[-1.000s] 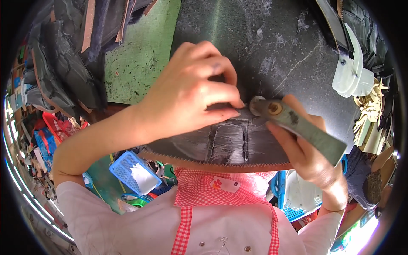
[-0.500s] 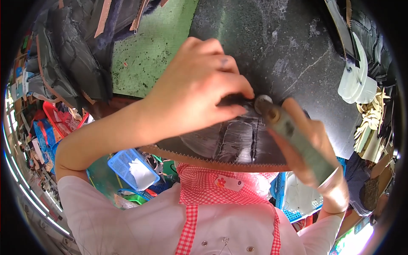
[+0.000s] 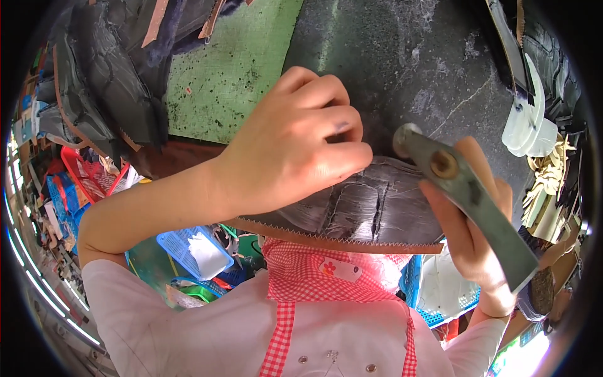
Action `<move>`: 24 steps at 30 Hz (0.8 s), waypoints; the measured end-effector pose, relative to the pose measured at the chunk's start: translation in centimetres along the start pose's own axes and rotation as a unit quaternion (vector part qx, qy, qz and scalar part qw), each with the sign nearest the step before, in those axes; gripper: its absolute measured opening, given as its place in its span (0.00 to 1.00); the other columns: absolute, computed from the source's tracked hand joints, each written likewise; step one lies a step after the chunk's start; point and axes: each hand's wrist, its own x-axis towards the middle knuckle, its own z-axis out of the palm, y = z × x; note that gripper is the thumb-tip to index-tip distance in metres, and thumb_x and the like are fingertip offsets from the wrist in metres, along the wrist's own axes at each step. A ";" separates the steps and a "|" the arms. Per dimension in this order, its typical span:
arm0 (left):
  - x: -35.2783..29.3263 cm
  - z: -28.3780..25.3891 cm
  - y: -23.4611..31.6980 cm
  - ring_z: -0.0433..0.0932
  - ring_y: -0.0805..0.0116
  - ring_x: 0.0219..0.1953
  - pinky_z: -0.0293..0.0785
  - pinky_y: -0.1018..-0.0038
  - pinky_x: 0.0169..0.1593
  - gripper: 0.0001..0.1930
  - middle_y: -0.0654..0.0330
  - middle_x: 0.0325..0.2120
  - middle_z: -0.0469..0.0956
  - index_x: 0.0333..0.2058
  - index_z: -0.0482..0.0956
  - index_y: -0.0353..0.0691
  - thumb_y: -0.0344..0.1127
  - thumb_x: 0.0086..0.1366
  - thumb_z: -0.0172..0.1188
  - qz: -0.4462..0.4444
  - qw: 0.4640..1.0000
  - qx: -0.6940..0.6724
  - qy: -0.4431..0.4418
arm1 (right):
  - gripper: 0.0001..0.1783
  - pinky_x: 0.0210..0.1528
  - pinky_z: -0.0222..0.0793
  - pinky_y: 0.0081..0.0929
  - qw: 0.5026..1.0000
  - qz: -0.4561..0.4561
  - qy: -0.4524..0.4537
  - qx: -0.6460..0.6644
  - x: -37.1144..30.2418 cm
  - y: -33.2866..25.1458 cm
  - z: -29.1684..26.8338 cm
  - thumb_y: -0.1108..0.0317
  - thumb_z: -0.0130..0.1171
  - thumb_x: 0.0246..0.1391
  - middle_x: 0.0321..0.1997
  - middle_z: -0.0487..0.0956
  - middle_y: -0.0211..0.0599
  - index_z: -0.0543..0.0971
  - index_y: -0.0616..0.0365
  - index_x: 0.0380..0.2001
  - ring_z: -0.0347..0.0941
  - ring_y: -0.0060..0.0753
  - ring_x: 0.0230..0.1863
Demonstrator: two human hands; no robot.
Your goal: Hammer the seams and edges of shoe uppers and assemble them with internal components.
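A black crocodile-patterned leather piece [image 3: 408, 207], edged with a brown zigzag-cut strip, lies across the near edge of the dark work surface. My left hand [image 3: 295, 141] is closed at its far edge, fingers curled and fingertips mostly hidden. In my right hand [image 3: 461, 242] is a hammer [image 3: 483, 210] with a grey metal head, a round striking face and a long flat tail. The hammer's handle is hidden behind its head and my fingers. Its face hovers just past the leather's far edge, to the right of my left hand.
The dark stone slab [image 3: 402, 69] adjoins a green cutting mat [image 3: 232, 81]. Black leather pieces [image 3: 107, 69] are piled at far left. At far right stands a translucent plastic container [image 3: 531, 135]. Below the table are a blue basket [image 3: 195, 251] and a red basket [image 3: 94, 176].
The hammer has lifted and shifted right, away from my left fingers. My left hand has lowered slightly, its fingers more tightly curled. The leather piece has slid a little to the right.
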 end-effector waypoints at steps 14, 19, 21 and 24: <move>-0.3 0.1 -0.3 0.74 0.61 0.41 0.68 0.58 0.48 0.09 0.70 0.32 0.77 0.26 0.83 0.49 0.36 0.43 0.70 0.041 0.999 0.011 0.024 | 0.09 0.25 0.62 0.30 0.999 0.005 0.028 -0.036 -1.3 -0.2 1.4 0.70 0.61 0.61 0.29 0.69 0.43 0.74 0.64 0.38 0.65 0.37 0.21; -0.2 0.1 -0.1 0.74 0.62 0.40 0.69 0.59 0.50 0.09 0.68 0.32 0.77 0.28 0.81 0.50 0.36 0.45 0.68 0.082 0.995 0.051 0.014 | 0.10 0.24 0.62 0.31 0.998 0.016 0.002 -0.064 0.8 -0.8 0.2 0.72 0.59 0.61 0.30 0.75 0.43 0.71 0.61 0.43 0.73 0.41 0.24; 0.3 -0.5 -0.5 0.74 0.64 0.39 0.68 0.60 0.49 0.09 0.69 0.31 0.77 0.27 0.81 0.51 0.36 0.44 0.69 0.086 0.995 0.047 -0.006 | 0.10 0.25 0.66 0.27 0.995 0.017 -0.072 -0.060 0.1 0.0 1.4 0.72 0.59 0.62 0.24 0.74 0.43 0.72 0.63 0.44 0.77 0.36 0.24; 0.6 -1.2 -2.2 0.74 0.67 0.38 0.67 0.62 0.48 0.10 0.73 0.29 0.78 0.28 0.83 0.52 0.38 0.44 0.73 0.003 0.996 -0.066 -0.061 | 0.12 0.27 0.69 0.29 0.996 -0.001 -0.066 -0.057 0.1 0.2 1.3 0.72 0.59 0.61 0.26 0.76 0.44 0.74 0.63 0.47 0.78 0.40 0.25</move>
